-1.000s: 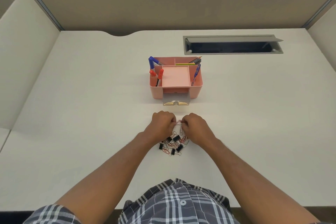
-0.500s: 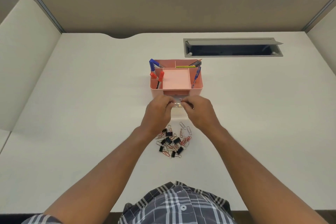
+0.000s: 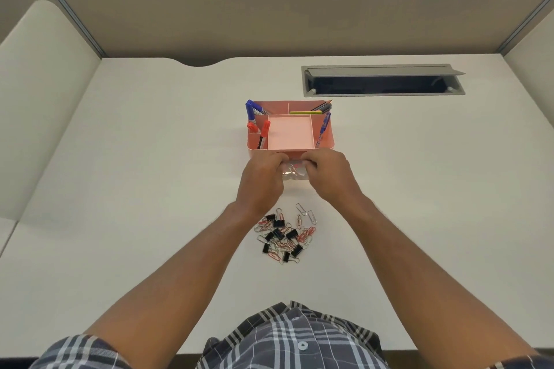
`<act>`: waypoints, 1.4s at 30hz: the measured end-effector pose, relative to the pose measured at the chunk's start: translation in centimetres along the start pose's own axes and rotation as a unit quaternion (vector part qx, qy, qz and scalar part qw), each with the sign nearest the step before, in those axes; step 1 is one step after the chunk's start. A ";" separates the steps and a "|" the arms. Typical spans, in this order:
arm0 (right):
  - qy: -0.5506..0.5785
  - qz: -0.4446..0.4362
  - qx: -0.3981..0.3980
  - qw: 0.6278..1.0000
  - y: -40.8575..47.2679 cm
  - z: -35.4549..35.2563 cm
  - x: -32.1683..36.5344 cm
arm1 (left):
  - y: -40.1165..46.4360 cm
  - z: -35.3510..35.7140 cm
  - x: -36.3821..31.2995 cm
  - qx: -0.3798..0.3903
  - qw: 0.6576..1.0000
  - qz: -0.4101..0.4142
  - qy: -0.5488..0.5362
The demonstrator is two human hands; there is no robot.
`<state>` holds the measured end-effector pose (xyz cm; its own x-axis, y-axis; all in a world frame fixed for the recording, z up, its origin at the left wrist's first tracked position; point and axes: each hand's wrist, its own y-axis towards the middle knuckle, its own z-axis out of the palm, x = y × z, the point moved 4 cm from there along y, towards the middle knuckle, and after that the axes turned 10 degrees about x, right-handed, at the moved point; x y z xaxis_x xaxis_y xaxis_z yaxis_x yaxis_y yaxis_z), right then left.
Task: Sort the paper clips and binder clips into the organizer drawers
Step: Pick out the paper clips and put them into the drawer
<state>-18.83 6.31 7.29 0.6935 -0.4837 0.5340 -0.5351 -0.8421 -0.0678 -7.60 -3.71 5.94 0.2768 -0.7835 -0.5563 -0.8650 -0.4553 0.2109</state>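
A pink desk organizer (image 3: 327, 145) stands mid-desk, its clear drawer (image 3: 295, 176) pulled out toward me with a few paper clips visible inside. My left hand (image 3: 262, 178) and my right hand (image 3: 328, 175) hover side by side over the drawer, fingers curled and fingertips close together above it. Whether they pinch any clips is hidden by the knuckles. A mixed pile of clips (image 3: 283, 235), with black binder clips and red and silver paper clips, lies on the desk between my forearms.
Blue and red markers (image 3: 251, 112) and pens stick up from the organizer's side compartments. An open grey cable slot (image 3: 380, 84) sits at the back right. Beige partition walls enclose the white desk (image 3: 150, 189) on three sides.
Both hands have left the clip pile and moved forward to the open drawer. Over the last half second they barely shifted.
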 end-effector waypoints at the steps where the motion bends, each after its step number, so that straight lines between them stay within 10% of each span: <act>1: 0.033 0.000 -0.022 0.999 -0.7 -0.4 -0.2 | -0.5 0.1 0.1 -0.007 1.000 0.002 -0.008; 13: -0.055 0.134 0.236 0.961 -6.6 7.5 -4.3 | -5.0 7.6 1.1 0.291 0.951 -0.010 0.101; 42: -0.030 0.106 0.139 0.984 -5.6 9.4 -3.1 | -3.8 7.6 2.3 0.276 0.948 -0.016 0.156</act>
<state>-13.46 10.24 -1.90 0.6128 -0.6612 0.4328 -0.5230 -0.7499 -0.4051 -6.82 -0.58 -2.27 0.3429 -0.8993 -0.2714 -0.9173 -0.2584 -0.3029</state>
